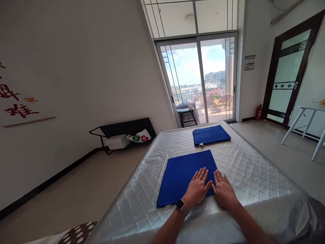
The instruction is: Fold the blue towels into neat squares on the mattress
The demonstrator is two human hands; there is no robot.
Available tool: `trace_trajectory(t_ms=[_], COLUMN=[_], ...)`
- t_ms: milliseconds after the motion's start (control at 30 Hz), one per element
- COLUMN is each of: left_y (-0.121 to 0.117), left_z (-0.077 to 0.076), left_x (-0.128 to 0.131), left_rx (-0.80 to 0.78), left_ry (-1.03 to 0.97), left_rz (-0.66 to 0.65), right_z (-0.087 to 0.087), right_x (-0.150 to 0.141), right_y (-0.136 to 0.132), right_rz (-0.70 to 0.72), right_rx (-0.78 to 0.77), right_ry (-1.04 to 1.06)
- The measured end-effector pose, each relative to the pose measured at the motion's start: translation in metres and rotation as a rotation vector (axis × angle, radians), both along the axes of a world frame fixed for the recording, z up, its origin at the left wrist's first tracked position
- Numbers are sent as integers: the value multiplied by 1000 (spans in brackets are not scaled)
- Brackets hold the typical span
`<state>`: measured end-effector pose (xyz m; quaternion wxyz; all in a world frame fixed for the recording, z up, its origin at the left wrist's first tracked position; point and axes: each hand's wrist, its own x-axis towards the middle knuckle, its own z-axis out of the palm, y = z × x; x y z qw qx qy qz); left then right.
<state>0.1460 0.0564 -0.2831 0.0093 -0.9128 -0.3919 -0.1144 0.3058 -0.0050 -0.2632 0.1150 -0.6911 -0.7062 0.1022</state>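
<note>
A flat blue cushion cover (181, 173) lies on the quilted silver mattress (243, 169) in front of me, a pale tag showing at its near edge. My left hand (199, 186), with a watch on the wrist, rests flat on the cover's right part, fingers stretched out. Beside it my right hand (223, 188) lies flat at the cover's right edge, mostly over the mattress, its fingers straight. The two thumbs meet or nearly meet. Farther off on the mattress is a second blue cover (211, 135), also flat, with a small tag at its near corner.
A black low rack (124, 130) holding white boxes (116, 141) stands by the left wall. Beyond the mattress are a sliding glass door (198, 81) and a dark stool (186, 111). At right are a white table (312, 110), a red extinguisher (258, 112) and a dark-framed door (289, 74).
</note>
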Motion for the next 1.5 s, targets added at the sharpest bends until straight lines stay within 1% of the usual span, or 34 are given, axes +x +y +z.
trace_trajectory(t_ms=[67,100,167,267,367,433,500,567,600,667,733,833,933,1067,1233,1300,1433,1500], left_y=[-2,-2,-3,-5,-11,-18,-27,-35,-39,-45,-50,-57,-61,-62,-59,-57,-54,-54], left_z=[-4,-7,-11,-10,-5,-2,1,7,11,21,32,48,56,53,42,37,30,28], left_x=[11,9,-5,-48,-104,-141,-173,-194,-201,-206,-205,-199,-196,-194,-192,-193,-196,-197], left_rx=[-10,-17,-38,-104,-225,-297,-327,-346,-357,-379,-401,-469,-519,-481,-391,-313,-117,-79], left_ry=[6,15,39,70,73,44,-28,-126,-177,-261,-310,-332,-320,-308,-268,-248,-195,-179], left_rz=[-60,-69,-50,59,173,202,200,208,226,283,321,315,302,344,368,348,256,234], right_z=[0,1,5,11,10,7,3,4,7,18,32,51,58,57,60,60,55,53], right_x=[0,0,0,-2,-2,-2,-2,-1,1,4,9,19,28,34,34,33,32,32], right_y=[1,1,0,-2,-3,-2,-1,-2,-3,-9,-16,-25,-27,-23,-21,-21,-19,-19], right_rz=[6,4,-9,-27,-28,-31,-34,-35,-26,23,120,236,256,257,253,269,272,273], right_rx=[-11,-21,-42,-55,-60,-49,-24,26,58,115,125,76,1,-79,-79,-56,10,55], right_ry=[-2,-2,3,25,40,46,50,41,30,12,34,90,64,70,82,61,-7,-11])
